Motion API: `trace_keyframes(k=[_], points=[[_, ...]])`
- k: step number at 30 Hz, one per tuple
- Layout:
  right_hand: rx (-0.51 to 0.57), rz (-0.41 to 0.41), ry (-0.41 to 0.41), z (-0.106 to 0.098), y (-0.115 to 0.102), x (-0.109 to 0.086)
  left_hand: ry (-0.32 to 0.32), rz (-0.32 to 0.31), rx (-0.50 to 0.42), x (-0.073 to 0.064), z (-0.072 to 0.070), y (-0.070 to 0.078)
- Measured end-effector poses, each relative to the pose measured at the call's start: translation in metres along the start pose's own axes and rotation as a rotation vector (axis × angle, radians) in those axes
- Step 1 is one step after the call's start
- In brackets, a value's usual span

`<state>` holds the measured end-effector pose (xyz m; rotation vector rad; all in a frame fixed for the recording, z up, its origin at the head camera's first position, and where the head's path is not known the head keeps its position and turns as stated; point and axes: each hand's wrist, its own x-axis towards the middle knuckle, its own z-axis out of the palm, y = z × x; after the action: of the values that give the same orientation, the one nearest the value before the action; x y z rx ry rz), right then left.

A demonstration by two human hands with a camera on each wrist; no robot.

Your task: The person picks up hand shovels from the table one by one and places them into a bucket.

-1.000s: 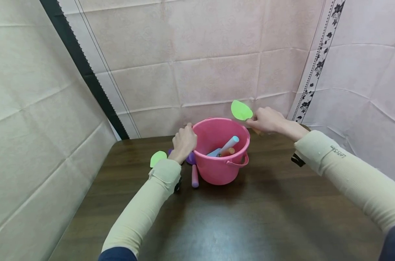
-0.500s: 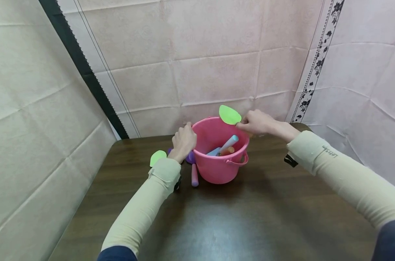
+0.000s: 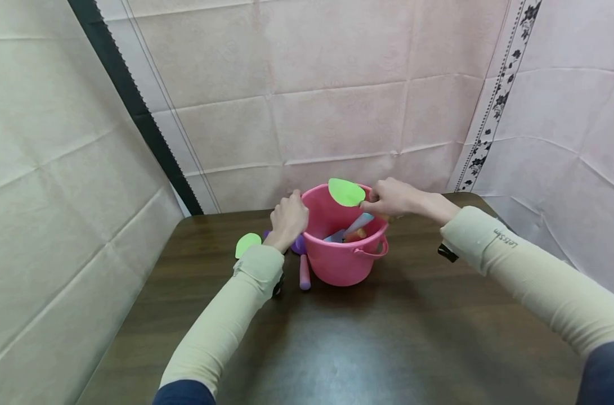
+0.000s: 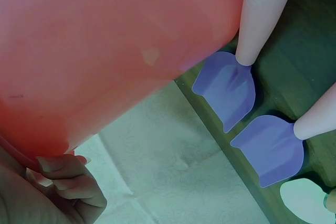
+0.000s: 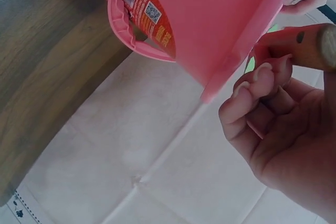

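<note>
The left hand (image 3: 289, 220) grips the left rim of the bucket (image 3: 341, 267); at its far right side, the right hand (image 3: 394, 197) holds a green shovel (image 3: 346, 192) over it. Purple shovels (image 4: 227, 87) lie left.

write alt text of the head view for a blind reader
A person's right hand holds a green-bladed tool at a pink bucket that the left hand grips. A light blue handle leans inside; a purple blade and second green blade lie to the left on a wooden table.
</note>
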<state>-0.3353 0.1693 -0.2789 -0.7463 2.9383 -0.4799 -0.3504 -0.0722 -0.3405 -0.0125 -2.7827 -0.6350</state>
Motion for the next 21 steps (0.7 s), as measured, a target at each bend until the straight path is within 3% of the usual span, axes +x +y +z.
trace_keyframes(k=[11, 21], points=[[-0.006, -0.116, -0.153, 0.008, -0.017, 0.012, -0.01, -0.003, -0.005, 0.0, 0.002, 0.0], [-0.093, -0.122, -0.227, 0.016, -0.03, 0.022, -0.008, -0.004, 0.001, 0.0, 0.0, 0.001]])
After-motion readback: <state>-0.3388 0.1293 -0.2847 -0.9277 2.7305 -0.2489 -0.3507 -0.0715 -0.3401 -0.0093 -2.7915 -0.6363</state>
